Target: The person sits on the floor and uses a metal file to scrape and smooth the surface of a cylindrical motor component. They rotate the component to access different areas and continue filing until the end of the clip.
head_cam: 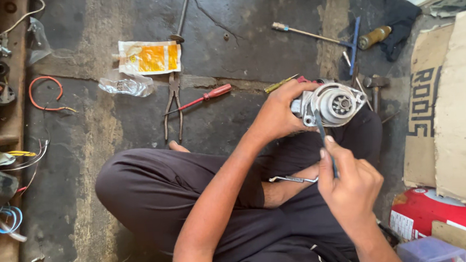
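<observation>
1. One round, grey metal motor part is held up over the lap, above the dark trousers. It is gripped tightly by the left hand.
2. One thin, dark tool is pinched in the fingers of the right hand. Its tip is touching the motor part.
3. One shiny metal wrench is seen lying on the leg.
4. Two screwdrivers are counted on the grey, rough floor: one with a red handle and one with an amber handle.
5. One pair of long pliers is laid beside the red one.
6. One flat packet, white with a yellow and orange middle, is seen on the floor. One crinkly clear plastic bag is just below it.
7. One loop of red wire is seen at the left.
8. Brown cardboard with big black letters is at the right, and a red and white box is below it.
</observation>
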